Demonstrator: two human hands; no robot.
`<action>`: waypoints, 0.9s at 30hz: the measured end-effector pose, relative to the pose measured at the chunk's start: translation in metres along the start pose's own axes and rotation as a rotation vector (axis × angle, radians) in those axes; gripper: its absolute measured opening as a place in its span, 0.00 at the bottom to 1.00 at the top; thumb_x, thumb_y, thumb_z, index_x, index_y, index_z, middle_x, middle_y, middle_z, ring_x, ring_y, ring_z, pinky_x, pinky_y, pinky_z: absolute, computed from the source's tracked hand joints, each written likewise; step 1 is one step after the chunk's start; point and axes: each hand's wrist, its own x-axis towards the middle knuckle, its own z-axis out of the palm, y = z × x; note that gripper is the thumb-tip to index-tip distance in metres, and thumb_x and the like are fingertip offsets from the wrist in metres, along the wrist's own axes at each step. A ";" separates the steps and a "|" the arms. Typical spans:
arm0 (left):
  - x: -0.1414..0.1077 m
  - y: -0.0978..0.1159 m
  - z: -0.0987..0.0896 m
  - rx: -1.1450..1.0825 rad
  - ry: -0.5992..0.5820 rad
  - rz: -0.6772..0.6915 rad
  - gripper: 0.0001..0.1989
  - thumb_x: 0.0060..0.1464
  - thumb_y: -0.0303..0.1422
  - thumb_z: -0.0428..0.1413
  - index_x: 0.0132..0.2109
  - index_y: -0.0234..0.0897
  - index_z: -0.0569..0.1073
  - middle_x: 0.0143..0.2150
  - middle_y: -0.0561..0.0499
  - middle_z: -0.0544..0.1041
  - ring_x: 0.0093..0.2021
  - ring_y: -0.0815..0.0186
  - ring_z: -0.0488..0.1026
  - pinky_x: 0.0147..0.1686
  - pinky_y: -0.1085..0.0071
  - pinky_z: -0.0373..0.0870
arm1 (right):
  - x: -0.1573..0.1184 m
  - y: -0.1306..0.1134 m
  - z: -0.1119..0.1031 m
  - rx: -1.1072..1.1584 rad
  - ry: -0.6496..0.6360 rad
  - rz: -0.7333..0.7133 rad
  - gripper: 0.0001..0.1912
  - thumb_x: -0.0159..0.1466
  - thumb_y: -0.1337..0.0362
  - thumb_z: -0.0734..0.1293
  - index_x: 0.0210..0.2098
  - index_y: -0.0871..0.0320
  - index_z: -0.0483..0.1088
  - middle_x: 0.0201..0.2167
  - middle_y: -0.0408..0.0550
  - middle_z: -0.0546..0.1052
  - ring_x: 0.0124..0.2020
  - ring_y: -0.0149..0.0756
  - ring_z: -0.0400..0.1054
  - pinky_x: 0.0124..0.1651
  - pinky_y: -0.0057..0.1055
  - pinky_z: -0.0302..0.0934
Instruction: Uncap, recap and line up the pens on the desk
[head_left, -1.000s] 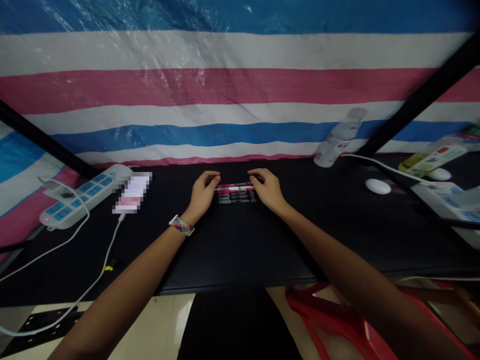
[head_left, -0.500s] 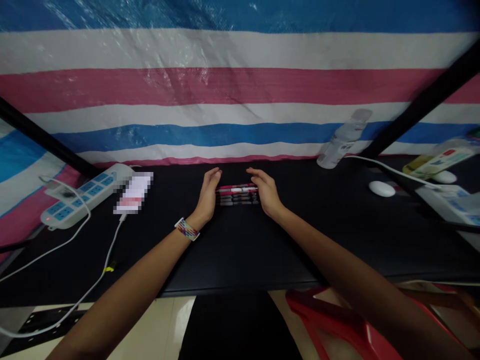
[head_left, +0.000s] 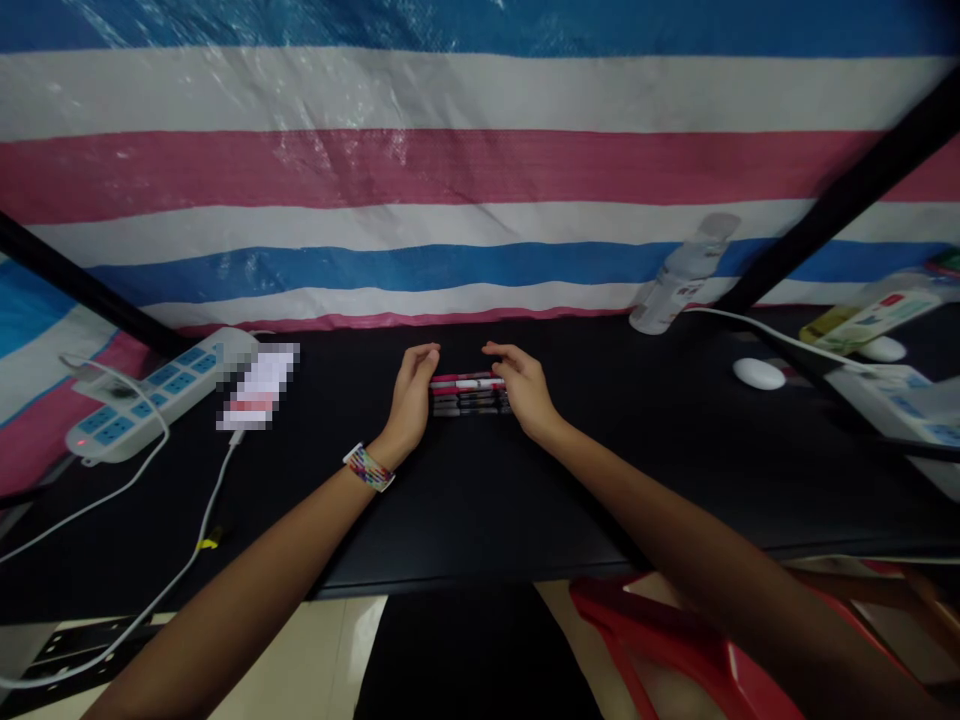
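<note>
Several pens [head_left: 471, 385] lie side by side in a bundle on the black table, some with red parts and others dark or clear. At their left ends is my left hand [head_left: 412, 398], palm turned inward and fingers stretched forward. My right hand [head_left: 527, 392] stands at the right ends in the same way, its fingers slightly bent and covering the tips of the red pens. Both hands are open and flank the bundle, touching or nearly touching its ends. A multicoloured band [head_left: 369, 467] circles my left wrist.
On the left are a white power strip [head_left: 165, 390] and a blurred-out phone [head_left: 261, 385] on a white cable. To the right stand a clear bottle [head_left: 684, 275], a white mouse-like object [head_left: 759, 374] and an oil-coloured bottle [head_left: 870, 315]. A red stool [head_left: 675, 630] is below the table edge.
My right hand has moved slightly left, closer to my left hand, and covers more of the pens' right ends. The whole view has shifted a little.
</note>
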 end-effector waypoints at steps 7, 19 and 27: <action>0.001 0.003 -0.001 0.164 -0.001 0.094 0.17 0.72 0.50 0.55 0.52 0.44 0.78 0.54 0.46 0.80 0.59 0.55 0.75 0.65 0.59 0.69 | -0.002 -0.002 0.001 -0.074 -0.012 -0.048 0.14 0.62 0.68 0.67 0.44 0.50 0.82 0.55 0.49 0.84 0.62 0.48 0.75 0.70 0.51 0.64; 0.039 0.002 -0.043 0.783 -0.028 0.164 0.10 0.66 0.30 0.55 0.50 0.37 0.80 0.56 0.39 0.82 0.61 0.51 0.78 0.68 0.55 0.70 | 0.031 0.013 -0.034 -0.448 0.129 -0.170 0.15 0.64 0.68 0.65 0.44 0.54 0.82 0.49 0.52 0.85 0.55 0.49 0.77 0.67 0.52 0.67; 0.045 0.006 -0.055 1.183 -0.049 0.053 0.26 0.71 0.39 0.51 0.70 0.41 0.75 0.77 0.41 0.70 0.78 0.42 0.62 0.78 0.36 0.52 | 0.039 0.011 -0.052 -0.907 0.012 -0.202 0.20 0.65 0.73 0.63 0.51 0.59 0.82 0.57 0.58 0.83 0.63 0.53 0.74 0.71 0.52 0.63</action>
